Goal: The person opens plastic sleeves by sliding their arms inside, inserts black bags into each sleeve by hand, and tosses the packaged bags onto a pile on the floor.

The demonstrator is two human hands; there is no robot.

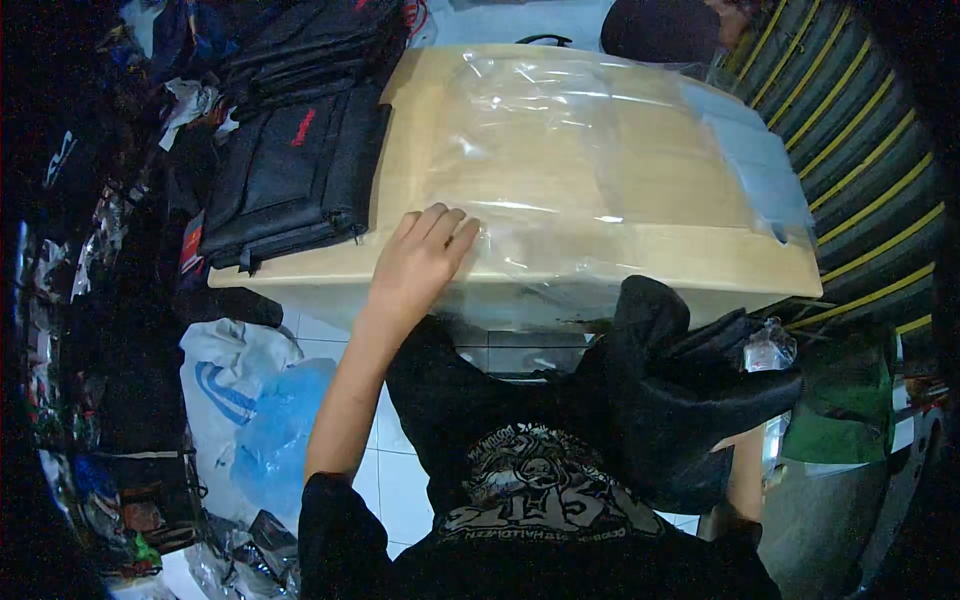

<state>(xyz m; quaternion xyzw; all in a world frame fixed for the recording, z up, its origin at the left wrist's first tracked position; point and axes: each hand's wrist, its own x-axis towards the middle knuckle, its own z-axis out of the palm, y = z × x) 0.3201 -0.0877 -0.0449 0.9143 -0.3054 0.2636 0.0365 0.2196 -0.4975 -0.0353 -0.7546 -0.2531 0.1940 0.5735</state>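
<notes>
A large clear plastic bag (530, 150) lies over the pale wooden table and hangs past its near edge. My left hand (425, 255) is at the bag's left side near that edge, its curled fingers on the film and its thumb hidden. On my right, a black padded fabric bag (690, 410) stands tilted against my body, with a rounded flap rising above the table edge. My right forearm (745, 475) runs up behind this black bag, which hides my right hand and its fingers.
Black bags (290, 170) are stacked at the table's left. A pale blue sheet (755, 155) lies on the table's (415, 150) right side. A ribbed black shutter with yellow stripes (850, 150) stands beyond. White and blue plastic bags (250, 400) lie at lower left, green cloth (845, 400) at right.
</notes>
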